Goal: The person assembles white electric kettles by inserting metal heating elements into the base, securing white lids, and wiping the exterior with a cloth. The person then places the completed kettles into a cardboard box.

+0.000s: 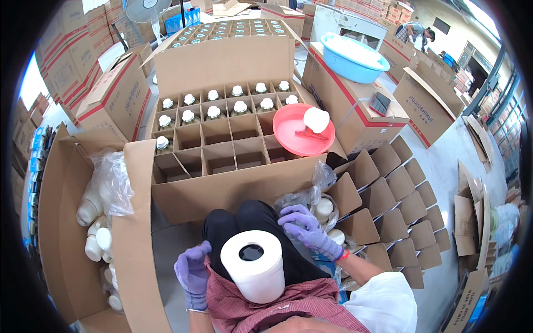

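A white cylinder with a dark round hole in its top stands on my lap. My left hand, in a purple glove, is beside it near my thigh, its fingers loosely extended and holding nothing visible. On the other side, my right hand, gloved alike, hovers over my knee with fingers apart, next to a clear plastic bag and white cups. In front stands a divided carton; its far cells hold several bottles with white caps. A pink basin rests on its right corner, holding a white cup.
At left, an open carton holds white cups and clear plastic. Cardboard dividers spread out at right. A blue tub and a phone sit on a closed carton. A fan and a person are farther back.
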Demonstrator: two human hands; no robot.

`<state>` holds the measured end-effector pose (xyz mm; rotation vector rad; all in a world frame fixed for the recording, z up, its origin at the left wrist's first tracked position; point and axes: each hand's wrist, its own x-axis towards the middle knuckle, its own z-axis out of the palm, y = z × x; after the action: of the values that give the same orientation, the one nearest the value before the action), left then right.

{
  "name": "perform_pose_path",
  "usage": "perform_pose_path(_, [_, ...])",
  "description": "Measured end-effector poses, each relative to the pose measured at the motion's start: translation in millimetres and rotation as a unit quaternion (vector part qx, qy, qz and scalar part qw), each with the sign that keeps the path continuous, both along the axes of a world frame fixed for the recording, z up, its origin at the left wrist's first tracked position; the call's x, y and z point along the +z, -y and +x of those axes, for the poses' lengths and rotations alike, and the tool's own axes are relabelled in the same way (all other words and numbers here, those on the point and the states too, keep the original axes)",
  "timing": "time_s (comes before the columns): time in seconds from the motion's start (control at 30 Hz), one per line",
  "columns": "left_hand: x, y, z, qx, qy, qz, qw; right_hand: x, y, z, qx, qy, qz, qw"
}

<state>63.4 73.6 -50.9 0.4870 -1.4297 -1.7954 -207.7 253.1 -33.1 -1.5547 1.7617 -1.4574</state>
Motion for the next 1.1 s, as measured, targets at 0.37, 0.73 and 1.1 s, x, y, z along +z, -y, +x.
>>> perform_pose_path(0.37, [38, -13, -37, -0.054, 0.154, -0.08, 0.983, 37, 10, 32, 0.182, 0.135, 0.022, 0.974])
perform_pose_path(0.73, [78, 3, -20, -0.334, 0.118, -0.312, 0.881, 37, 18, 56, 0.208, 0.126, -0.022, 0.97])
perform_pose_path(1.1, [29, 1, -2, -0.233, 0.128, -0.22, 0.938, 33, 7, 64, 0.194, 0.069, 0.03, 0.978])
